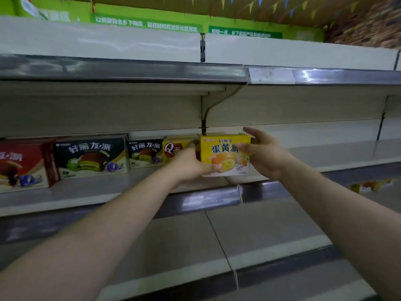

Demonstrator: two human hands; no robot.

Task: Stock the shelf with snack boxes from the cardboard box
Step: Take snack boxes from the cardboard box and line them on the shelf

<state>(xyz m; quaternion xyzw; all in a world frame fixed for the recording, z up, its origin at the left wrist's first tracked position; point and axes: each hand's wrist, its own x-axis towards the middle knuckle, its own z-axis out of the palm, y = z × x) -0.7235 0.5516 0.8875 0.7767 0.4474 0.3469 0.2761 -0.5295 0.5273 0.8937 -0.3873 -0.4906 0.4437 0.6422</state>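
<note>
Head view: placement step in hand. Nearest, both bare forearms reach up to the middle shelf (152,190). Left hand (191,165) grips the yellow egg-yolk pie box (225,154) at its lower left corner, thumb on the front face, fingers behind. Right hand (263,155) lies against the box's right end, fingers straight and spread, steadying rather than clasping.

Box sits upright, front face outward, near the shelf's front edge, at the right end of the row; whether its base already rests on the shelf cannot be told. Just left of it: an orange Q-pie box (173,148), partly hidden by the left hand.

Judgement: next move calls for sliding the box back and left, flush with its neighbour, then letting go.

Box looks clean, square, undented; picture of cakes on the front.

Further left along the back: two dark choco pie boxes (91,157), a red pie box (23,166).
</note>
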